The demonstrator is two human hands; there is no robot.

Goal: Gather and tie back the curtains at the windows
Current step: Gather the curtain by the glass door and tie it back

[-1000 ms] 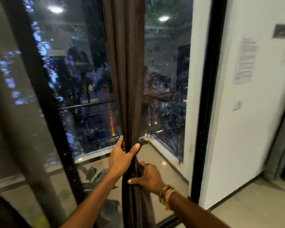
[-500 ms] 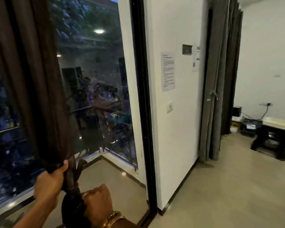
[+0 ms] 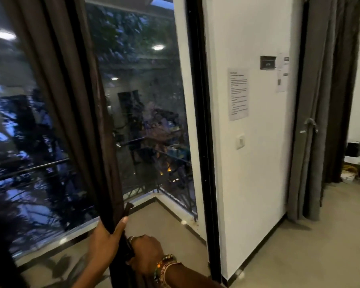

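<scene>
As curtain [image 3: 81, 125] hangs bunched | left hand [image 3: 104, 244] grip clasps it | right hand [image 3: 149, 255] likewise

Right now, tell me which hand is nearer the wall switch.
Right. The right hand grips the brown curtain on the side facing the wall switch; the left hand grips it on the far side.

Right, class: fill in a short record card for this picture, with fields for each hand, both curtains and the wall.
left hand: grips the gathered brown curtain, thumb against it
right hand: curled round the same bundle just below; bracelets on the wrist
grey curtain: further right, gathered, a tie round it
wall: paper notice and switch
task state: brown curtain held; whether tied, cannot tell
</scene>
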